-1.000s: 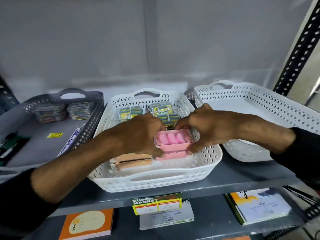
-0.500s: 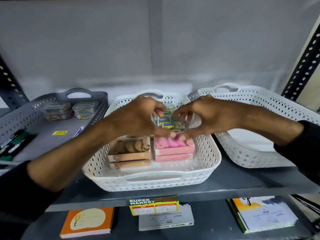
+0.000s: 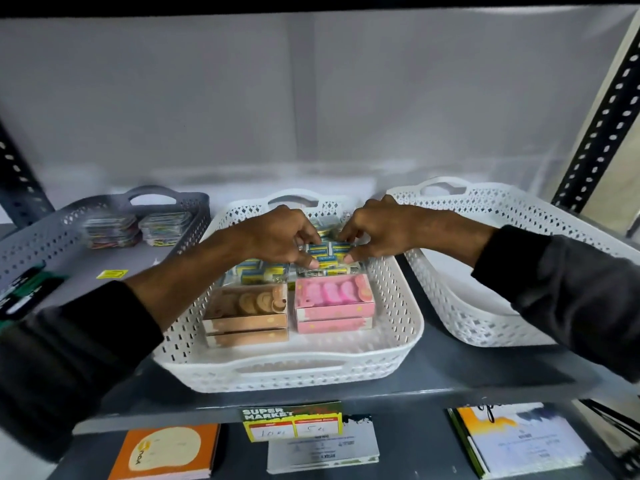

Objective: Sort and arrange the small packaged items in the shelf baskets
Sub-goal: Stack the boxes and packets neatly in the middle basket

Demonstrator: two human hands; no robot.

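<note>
Both hands had moved back from the pink boxes (image 3: pixel 335 298) to the small blue-and-yellow packets (image 3: pixel 323 251) at the rear of the middle white basket (image 3: pixel 398 320). Left hand (image 3: pixel 277 237) and right hand (image 3: pixel 377 230) each pinched those packets with narrowed fingertips; their print was too blurred to read. Brown boxes (image 3: pixel 246 311) sat stacked just beside the pink ones. On the shelf edge (image 3: pixel 450 386) a tag (image 3: pixel 292 421) read "SUPER MARKET". An orange notebook (image 3: pixel 166 452) lay below. Clip packs (image 3: pixel 138 228) sat in the grey basket (image 3: pixel 41 237).
</note>
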